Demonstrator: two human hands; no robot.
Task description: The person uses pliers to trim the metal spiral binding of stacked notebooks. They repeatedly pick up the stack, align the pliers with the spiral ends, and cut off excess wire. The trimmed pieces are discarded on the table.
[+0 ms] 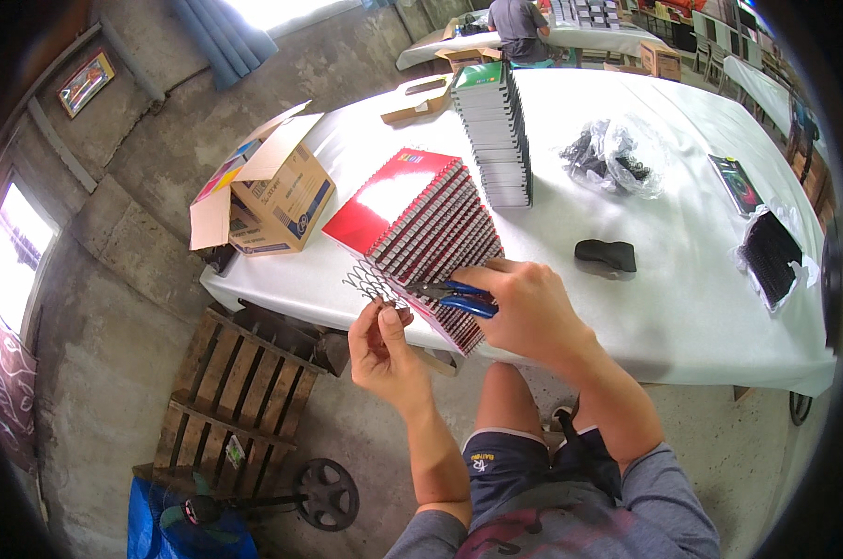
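Pinching looped wire [363, 278] in left hand [382, 354], gripping blue-handled pliers [468, 305] in right hand [538, 307], beside red notebooks [395, 194] on bench [692, 317]. Likely light, springy and easily bent wire, best held near one end.

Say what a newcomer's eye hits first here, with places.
The red spiral-bound stack at the white table's near edge. In front of it, the right hand holds blue-handled pliers; the left hand pinches dark wire loops.

From me, the right hand [531, 306] is hiding part of the pliers [468, 306]; the upper edge is cropping a co-worker [517, 26].
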